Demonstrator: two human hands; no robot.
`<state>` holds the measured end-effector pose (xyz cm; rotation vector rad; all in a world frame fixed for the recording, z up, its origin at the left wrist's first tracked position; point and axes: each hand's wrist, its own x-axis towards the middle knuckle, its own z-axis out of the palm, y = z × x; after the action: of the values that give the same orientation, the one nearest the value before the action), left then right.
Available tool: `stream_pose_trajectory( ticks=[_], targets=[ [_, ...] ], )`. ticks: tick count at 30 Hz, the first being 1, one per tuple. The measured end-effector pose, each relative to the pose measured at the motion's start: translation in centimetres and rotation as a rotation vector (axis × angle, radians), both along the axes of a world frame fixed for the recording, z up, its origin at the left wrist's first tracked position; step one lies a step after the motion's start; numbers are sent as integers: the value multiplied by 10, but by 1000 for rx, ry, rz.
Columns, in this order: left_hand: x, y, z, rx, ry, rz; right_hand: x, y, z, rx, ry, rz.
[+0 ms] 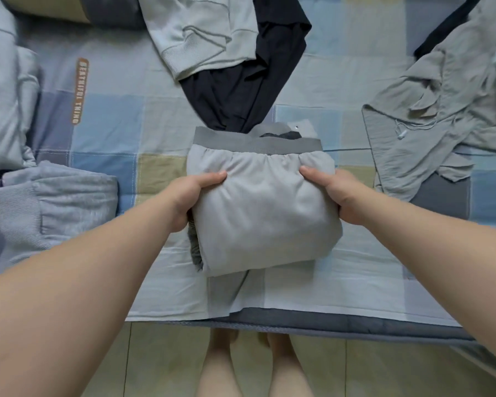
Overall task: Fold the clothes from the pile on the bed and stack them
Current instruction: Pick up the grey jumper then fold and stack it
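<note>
Grey bundle (265,213) against black garment (241,90)

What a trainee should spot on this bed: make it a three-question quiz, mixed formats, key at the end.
1. True or false: the left hand and the right hand both grip the folded grey garment.
2. Which lies just beyond that garment? A) a black garment B) a red towel C) a shoe
3. Fill in: the crumpled garment with the white cord lies on the person's ____ side.
Key: 1 true; 2 A; 3 right.
</note>
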<state>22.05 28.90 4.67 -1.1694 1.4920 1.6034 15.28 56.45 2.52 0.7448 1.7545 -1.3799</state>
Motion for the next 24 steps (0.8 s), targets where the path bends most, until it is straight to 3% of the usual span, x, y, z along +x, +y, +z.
stream_pose_trajectory(
  ticks=[7,11,14,18,22,24],
  targets=[
    [-39,-7,117,-83,306,48,-46,-9,125,-108,232,13],
    [-43,-2,130,-138,440,117,-51,-14,151,-74,270,23],
    [-26,6,94,-202,445,87,-32,-15,128,-18,180,32],
    [22,27,10,-360,219,-79,16,-2,47,178,27,44],
    [53,45,-47,-649,33,-329,48,2,-16,291,-61,-9],
    [58,58,-43,-877,107,-374,49,1,-27,319,-64,-27]
  ],
)
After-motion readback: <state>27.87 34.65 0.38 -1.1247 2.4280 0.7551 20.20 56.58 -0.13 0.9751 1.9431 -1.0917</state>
